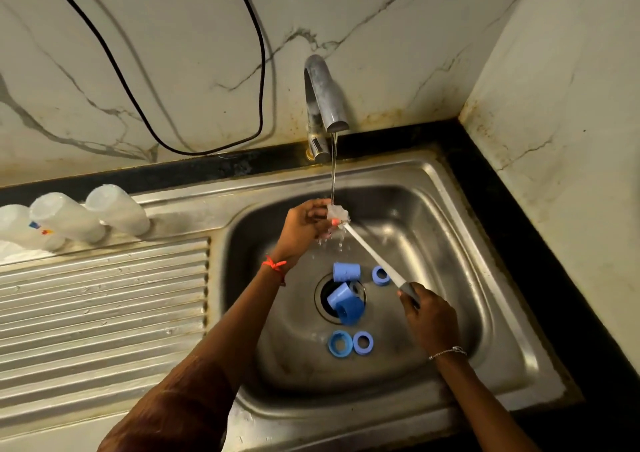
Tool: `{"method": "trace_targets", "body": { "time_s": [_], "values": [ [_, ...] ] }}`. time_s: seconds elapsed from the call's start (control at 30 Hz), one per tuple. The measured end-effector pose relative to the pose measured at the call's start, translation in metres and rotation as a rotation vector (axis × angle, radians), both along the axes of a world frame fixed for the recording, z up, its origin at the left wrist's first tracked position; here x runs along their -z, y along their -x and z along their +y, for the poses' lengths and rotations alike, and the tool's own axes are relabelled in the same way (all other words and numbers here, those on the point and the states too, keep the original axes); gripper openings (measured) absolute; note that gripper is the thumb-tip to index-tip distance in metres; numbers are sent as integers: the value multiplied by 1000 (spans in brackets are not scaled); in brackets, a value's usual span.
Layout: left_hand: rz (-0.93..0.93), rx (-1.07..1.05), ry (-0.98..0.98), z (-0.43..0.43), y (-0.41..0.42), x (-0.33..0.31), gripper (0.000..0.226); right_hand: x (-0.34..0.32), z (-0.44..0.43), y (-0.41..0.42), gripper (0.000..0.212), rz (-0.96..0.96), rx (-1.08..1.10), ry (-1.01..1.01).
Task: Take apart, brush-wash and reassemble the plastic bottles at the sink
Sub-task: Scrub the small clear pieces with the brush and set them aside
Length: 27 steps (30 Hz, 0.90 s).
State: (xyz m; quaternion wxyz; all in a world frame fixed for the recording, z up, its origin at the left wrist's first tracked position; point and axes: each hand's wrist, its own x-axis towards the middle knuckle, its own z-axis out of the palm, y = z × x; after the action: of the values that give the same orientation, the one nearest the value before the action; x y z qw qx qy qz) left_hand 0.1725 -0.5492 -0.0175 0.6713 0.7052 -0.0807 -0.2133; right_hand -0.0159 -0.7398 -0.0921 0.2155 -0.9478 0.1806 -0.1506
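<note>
**Small clear part under the tap, brush on it**

Clear part [337, 213]: small and translucent, held in the water stream [333, 167] over the far middle of the sink [485, 244]. Which piece of a bottle it is, I cannot tell.

Left hand [304, 225] pinches it, fingers curled round.

Brush [370, 254]: white shaft, head against the part. Right hand [431, 316] grips the grey handle end, nearer and to the right.

Blue caps [346, 271] lie over the drain, with blue rings [363, 342] around them on the basin floor.

Three plastic bottles [65, 216] lie on their sides far left, at the back of the drainboard [104, 313], well apart from both hands.

Tap [323, 95] runs thin.

Judgement: the step looks like scrubbing this one part. Short strokes would suit it, turning the part in the fingertips so the bristles reach every side. A firm pinch matters, since wet plastic would likely slip toward the drain.
</note>
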Motion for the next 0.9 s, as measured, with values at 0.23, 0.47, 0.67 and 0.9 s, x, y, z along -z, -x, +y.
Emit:
{"method": "trace_targets", "body": {
  "time_s": [0.23,0.47,0.67,0.9],
  "values": [
    [34,143,-844,32,15,6,29,-7,2,1,13,89,2,-89],
    [149,-23,-792,59,41,1,23,-21,0,-1,23,259,-83,-150],
    [496,-371,-110,76,58,-19,17,-69,-24,9,21,168,-237,-268],
    [535,-419,96,76,63,-28,16,-103,-43,29,5,95,-333,-326]
  ]
}}
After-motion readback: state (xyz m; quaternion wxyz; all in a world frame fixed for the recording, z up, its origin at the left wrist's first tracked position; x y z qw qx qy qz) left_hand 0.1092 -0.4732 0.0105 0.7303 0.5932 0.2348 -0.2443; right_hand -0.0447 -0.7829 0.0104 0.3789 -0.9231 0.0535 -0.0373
